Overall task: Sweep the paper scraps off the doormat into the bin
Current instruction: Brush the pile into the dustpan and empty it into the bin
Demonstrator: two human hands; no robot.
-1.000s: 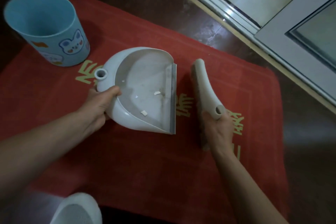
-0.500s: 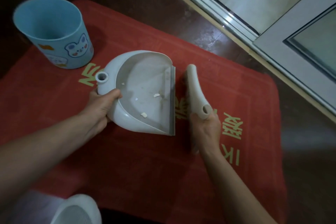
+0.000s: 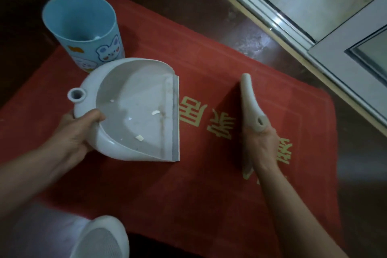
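A red doormat with gold characters covers the floor. My left hand grips the rear rim of a white dustpan, whose grey lip faces right. Several small paper scraps lie inside the pan. My right hand holds a beige hand brush by its handle, standing on the mat well to the right of the pan. A light blue bin with cartoon animals stands upright at the mat's far left corner, just behind the dustpan; something pale lies at its bottom.
A metal door sill and a door frame run along the far right. Dark floor surrounds the mat. A white slipper sits at the mat's near edge.
The brush has moved right, away from the dustpan's lip, opening a wide gap of mat between them. The dustpan stays in my left hand.
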